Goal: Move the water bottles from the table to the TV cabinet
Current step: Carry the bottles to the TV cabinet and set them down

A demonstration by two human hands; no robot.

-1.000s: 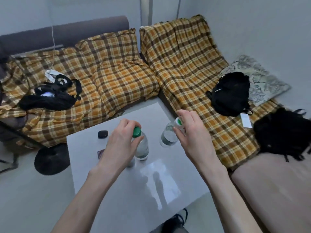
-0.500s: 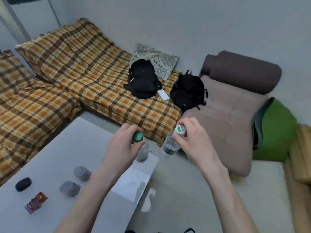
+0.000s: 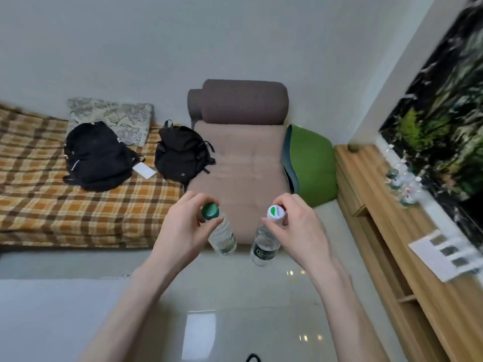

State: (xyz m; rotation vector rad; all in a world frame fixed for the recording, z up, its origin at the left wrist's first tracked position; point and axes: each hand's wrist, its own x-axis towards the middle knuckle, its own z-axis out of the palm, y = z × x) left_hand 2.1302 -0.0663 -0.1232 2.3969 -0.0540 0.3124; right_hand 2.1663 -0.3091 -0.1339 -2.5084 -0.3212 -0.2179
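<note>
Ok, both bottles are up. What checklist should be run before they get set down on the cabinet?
1. Left hand grips the green-capped bottle at the neck: ok.
2. Right hand grips the white-capped bottle at the neck: ok.
3. Both caps on: ok.
4. Bottles apart, not knocking: ok.
5. Bare space on the wooden cabinet top: ok, between the small bottles already there and the paper sheet.
6. Within reach of the cabinet: cannot tell.
</note>
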